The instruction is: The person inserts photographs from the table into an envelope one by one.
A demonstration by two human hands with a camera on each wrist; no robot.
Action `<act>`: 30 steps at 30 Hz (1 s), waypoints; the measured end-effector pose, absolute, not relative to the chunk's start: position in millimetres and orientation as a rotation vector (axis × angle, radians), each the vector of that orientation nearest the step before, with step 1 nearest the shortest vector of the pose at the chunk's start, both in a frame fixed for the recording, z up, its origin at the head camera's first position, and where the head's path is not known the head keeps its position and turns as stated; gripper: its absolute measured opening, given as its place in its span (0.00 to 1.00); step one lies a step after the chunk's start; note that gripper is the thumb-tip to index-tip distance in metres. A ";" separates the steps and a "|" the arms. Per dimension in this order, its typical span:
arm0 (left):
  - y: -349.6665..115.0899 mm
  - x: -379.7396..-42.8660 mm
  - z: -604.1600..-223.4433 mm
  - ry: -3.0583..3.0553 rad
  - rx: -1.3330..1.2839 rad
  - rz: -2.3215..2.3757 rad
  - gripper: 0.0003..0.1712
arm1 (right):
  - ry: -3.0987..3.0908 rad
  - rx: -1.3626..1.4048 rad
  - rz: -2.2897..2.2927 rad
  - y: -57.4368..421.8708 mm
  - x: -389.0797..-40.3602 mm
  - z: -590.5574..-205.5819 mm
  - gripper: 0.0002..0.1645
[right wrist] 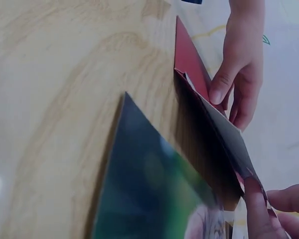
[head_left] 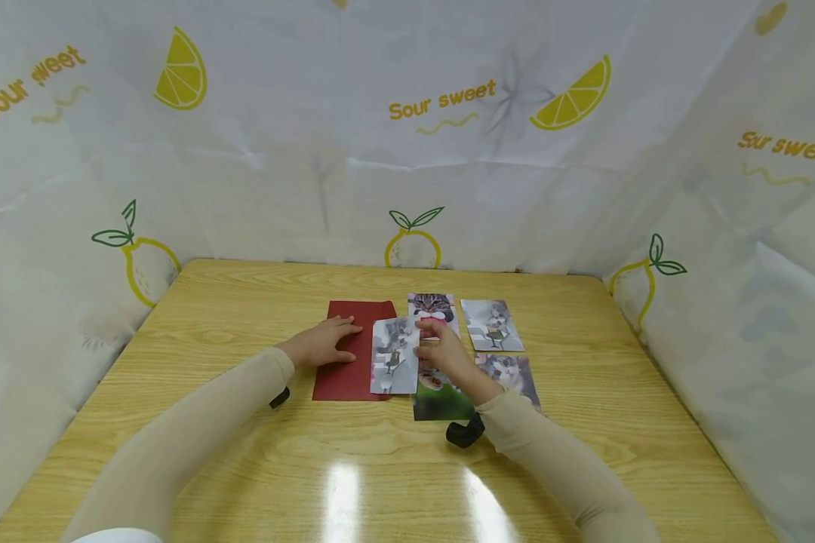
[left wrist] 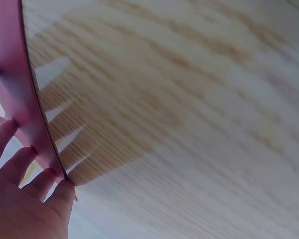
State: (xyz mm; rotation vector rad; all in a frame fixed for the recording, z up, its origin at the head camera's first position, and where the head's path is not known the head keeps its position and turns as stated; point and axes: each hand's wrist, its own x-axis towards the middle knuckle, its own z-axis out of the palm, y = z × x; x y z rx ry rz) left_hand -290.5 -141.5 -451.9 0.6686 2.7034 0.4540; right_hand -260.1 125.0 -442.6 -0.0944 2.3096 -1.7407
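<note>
My left hand (head_left: 321, 345) rests on a flat red paper piece (head_left: 342, 383), like an envelope, with its fingers spread over the left part. In the left wrist view its fingertips press along the red surface (left wrist: 17, 69). A pale grey cat photo card (head_left: 394, 373) lies over the right part of the red paper, tilted up a little in the right wrist view. My right hand (head_left: 450, 360) pinches this card by its right edge, thumb and fingers on either side. Just under that hand is a green photo card (head_left: 438, 406), partly covered.
Behind the right hand lies a cat photo card with a pink bow (head_left: 431, 304). To the right are another pale grey card (head_left: 492, 326) and a cat card (head_left: 512, 369) partly hidden by the forearm. A wooden table (head_left: 258, 467) bears everything, with a printed curtain (head_left: 299, 136) around it.
</note>
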 end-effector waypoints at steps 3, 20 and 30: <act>-141.8 -290.5 -451.0 2.704 0.664 0.457 0.38 | 2.295 -0.110 -1.768 124.2 -259.3 -442.6 0.33; -142.0 -291.6 -449.5 2.684 0.669 0.467 0.38 | 2.283 -0.076 -1.701 117.0 -265.1 -435.8 0.33; -142.1 -291.7 -451.8 2.677 0.675 0.487 0.37 | 2.306 -0.093 -1.685 106.8 -267.9 -435.4 0.33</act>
